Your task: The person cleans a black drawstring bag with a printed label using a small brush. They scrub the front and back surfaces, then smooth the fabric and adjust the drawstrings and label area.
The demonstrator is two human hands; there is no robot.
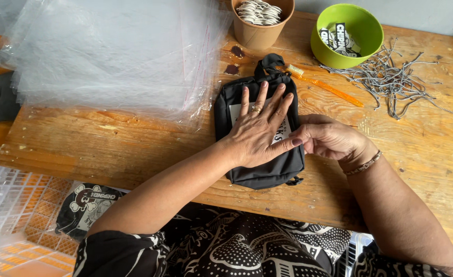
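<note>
Head view. The left hand [260, 128] lay flat, fingers spread, pressing a black fabric pouch [260, 166] onto the wooden table [134, 149]; nothing was clasped in it. The right hand [329, 137] cupped the pouch's right edge, fingers curled against the side, though whether they pinched the fabric could not be told. The pouch sat near the table's front edge, its loop pointing toward a paper cup [261, 31]. Likely risk: the soft, smooth cloth could slide toward that edge under uneven pressure, or nudge the orange toothbrush [329, 87] just beside it. Materials: glossy clear bags [108, 56] stacked limp; a hard green bowl [362, 48]; thin tangled cords [390, 77]; rough, scarred planks.
</note>
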